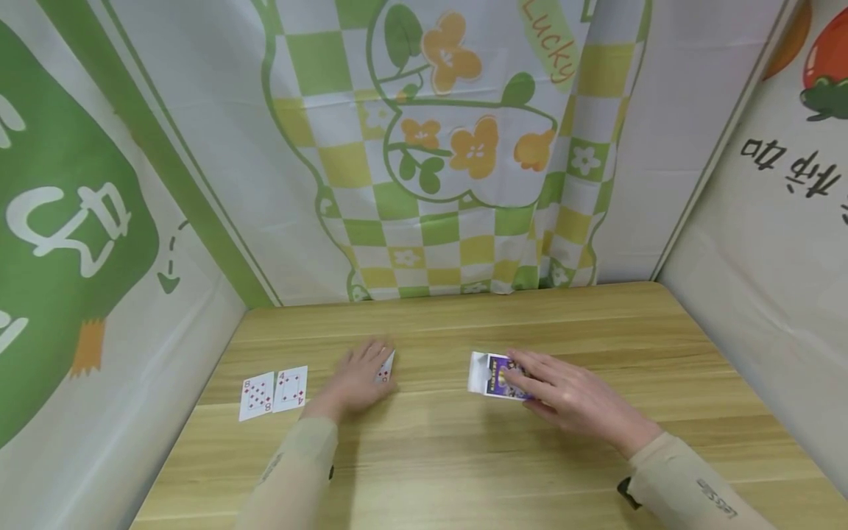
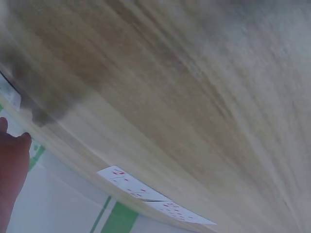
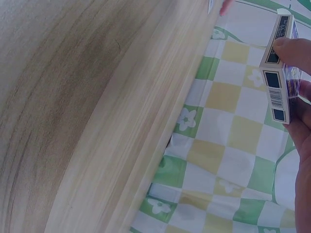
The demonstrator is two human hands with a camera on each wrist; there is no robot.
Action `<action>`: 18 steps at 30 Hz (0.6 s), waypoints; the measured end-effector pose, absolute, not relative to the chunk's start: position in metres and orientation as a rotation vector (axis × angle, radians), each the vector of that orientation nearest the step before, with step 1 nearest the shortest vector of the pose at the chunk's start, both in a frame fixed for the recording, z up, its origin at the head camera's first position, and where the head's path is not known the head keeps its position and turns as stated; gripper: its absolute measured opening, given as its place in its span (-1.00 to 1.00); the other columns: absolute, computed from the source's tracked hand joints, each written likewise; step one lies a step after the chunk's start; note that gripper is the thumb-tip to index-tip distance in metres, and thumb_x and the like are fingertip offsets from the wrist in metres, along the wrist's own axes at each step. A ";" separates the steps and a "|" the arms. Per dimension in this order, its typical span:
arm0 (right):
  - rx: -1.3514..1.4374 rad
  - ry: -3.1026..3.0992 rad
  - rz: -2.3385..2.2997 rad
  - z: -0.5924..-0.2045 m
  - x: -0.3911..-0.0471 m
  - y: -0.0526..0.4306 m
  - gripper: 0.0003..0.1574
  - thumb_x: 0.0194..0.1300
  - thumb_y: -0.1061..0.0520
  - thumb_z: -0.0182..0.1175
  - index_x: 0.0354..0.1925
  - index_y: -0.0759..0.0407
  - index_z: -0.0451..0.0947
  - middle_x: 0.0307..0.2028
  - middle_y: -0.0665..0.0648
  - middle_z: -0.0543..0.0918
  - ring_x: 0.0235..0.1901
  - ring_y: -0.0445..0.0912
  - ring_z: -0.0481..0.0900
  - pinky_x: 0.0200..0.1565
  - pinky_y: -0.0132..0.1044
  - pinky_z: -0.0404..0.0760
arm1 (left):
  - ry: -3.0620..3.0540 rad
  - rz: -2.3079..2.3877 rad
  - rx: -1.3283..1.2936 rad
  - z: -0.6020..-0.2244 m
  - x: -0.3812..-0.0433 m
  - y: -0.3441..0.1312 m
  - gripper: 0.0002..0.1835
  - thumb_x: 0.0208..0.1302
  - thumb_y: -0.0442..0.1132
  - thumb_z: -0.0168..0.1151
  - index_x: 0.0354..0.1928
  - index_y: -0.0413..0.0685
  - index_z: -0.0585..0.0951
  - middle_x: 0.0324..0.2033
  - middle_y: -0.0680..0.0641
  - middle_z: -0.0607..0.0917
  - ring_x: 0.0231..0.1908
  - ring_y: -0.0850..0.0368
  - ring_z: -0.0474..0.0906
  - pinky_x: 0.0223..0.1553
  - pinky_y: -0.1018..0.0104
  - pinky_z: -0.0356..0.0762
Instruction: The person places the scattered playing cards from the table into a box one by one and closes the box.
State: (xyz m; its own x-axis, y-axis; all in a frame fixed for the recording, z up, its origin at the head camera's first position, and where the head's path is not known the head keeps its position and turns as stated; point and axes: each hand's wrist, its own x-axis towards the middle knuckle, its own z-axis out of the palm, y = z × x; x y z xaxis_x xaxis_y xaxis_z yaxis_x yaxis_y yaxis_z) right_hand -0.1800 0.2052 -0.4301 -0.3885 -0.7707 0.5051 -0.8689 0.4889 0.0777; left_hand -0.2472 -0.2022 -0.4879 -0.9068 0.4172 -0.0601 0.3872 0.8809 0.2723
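Note:
My left hand (image 1: 358, 379), blurred, lies palm down with fingers extended over a playing card (image 1: 385, 367) bearing red pips. Part of that card shows between the thumb and fingers; the rest is hidden under the hand. In the left wrist view, the visible fingertips (image 2: 23, 138) stand just off the card (image 2: 9, 93). A purple playing-card box (image 1: 505, 377) is gripped by my right hand (image 1: 573, 394), its white end flap (image 1: 477, 372) pointing left. The thumb (image 3: 284, 46) presses one narrow side of the box, and its barcode end (image 3: 275, 97) faces the right wrist camera.
Left of my left hand, an eight of diamonds (image 1: 257, 396) and a four of diamonds (image 1: 290, 389) lie face up side by side. The wooden table (image 1: 437, 471) meets a patterned curtain (image 1: 457, 243) at the back, with printed cloth walls on both sides.

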 end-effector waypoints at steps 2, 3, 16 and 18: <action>1.354 -2.254 0.271 -0.430 -0.180 0.206 -0.40 0.36 0.06 0.36 0.32 0.11 0.56 0.37 0.27 0.50 0.23 0.10 0.59 0.12 -0.04 0.71 | 2.889 0.399 0.595 -0.491 -0.246 -0.204 -0.20 0.50 0.16 0.07 0.59 -0.12 0.15 0.58 -0.21 0.11 0.57 -0.29 -0.06 0.54 -0.36 -0.15; 1.356 -2.248 0.270 -0.431 -0.181 0.206 -0.39 0.34 0.07 0.37 0.32 0.11 0.56 0.36 0.27 0.50 0.22 0.10 0.60 0.11 -0.03 0.72 | 2.876 0.399 0.583 -0.492 -0.245 -0.206 -0.20 0.51 0.16 0.05 0.59 -0.12 0.16 0.58 -0.22 0.11 0.57 -0.29 -0.06 0.53 -0.37 -0.16; 1.361 -2.205 0.285 -0.433 -0.182 0.204 -0.49 0.59 -0.07 0.02 0.31 0.13 0.57 0.33 0.30 0.53 0.18 0.12 0.63 0.06 -0.03 0.74 | 2.952 0.365 0.593 -0.496 -0.240 -0.213 -0.37 0.52 0.02 0.13 0.48 -0.14 0.36 0.46 -0.35 0.29 0.44 -0.43 0.16 0.46 -0.39 0.10; 1.359 -2.209 0.287 -0.433 -0.182 0.204 -0.49 0.59 -0.07 0.01 0.31 0.12 0.57 0.32 0.30 0.54 0.18 0.12 0.63 0.06 -0.03 0.74 | 2.978 0.389 0.582 -0.496 -0.238 -0.213 -0.35 0.48 0.01 0.19 0.46 -0.19 0.36 0.41 -0.37 0.33 0.40 -0.43 0.21 0.44 -0.38 0.15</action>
State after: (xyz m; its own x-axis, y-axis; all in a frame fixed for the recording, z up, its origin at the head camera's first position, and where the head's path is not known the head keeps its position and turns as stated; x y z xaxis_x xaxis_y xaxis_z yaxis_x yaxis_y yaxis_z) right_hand -0.1819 0.2044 -0.4331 -0.3565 -0.7652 0.5361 -0.8768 0.4722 0.0909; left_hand -0.2382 -0.2128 -0.4956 -0.9243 0.3804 -0.0318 0.3595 0.8953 0.2629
